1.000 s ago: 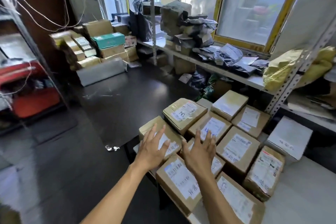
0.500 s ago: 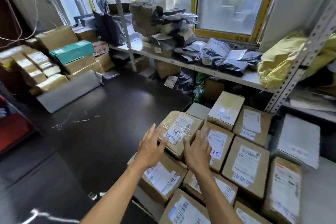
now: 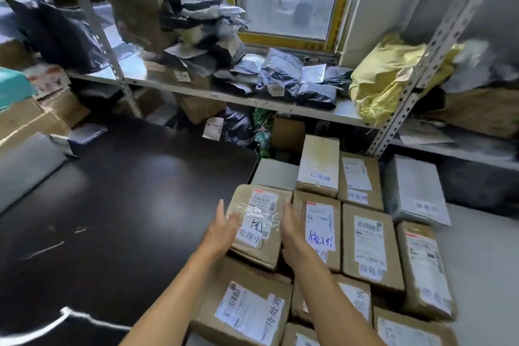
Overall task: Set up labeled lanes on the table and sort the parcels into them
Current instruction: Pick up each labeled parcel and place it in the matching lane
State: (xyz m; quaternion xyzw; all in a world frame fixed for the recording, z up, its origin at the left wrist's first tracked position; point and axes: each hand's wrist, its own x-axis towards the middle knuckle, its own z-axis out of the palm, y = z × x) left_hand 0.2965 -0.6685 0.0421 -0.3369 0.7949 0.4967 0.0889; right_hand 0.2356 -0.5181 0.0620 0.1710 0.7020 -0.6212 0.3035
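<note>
Several brown cardboard parcels with white labels lie packed together on the white surface (image 3: 483, 255) at lower right. One taped parcel (image 3: 259, 223) with handwritten characters sits on top of the others at the group's left edge. My left hand (image 3: 223, 226) touches its left side with straight fingers. My right hand (image 3: 292, 229) lies flat against its right side, between it and the neighbouring parcel (image 3: 321, 229). A dark table (image 3: 118, 199) stretches to the left.
A metal shelf (image 3: 196, 90) behind carries a torn box (image 3: 137, 11), grey mail bags (image 3: 278, 73) and a yellow sack (image 3: 387, 76). Stacked boxes (image 3: 33, 115) and a grey package (image 3: 25, 166) stand at the table's far left. A slotted upright (image 3: 412, 78) rises at right.
The view has shifted forward and right. Both hands have reached from the nearer parcels to the taped parcel and now flank its two sides.
</note>
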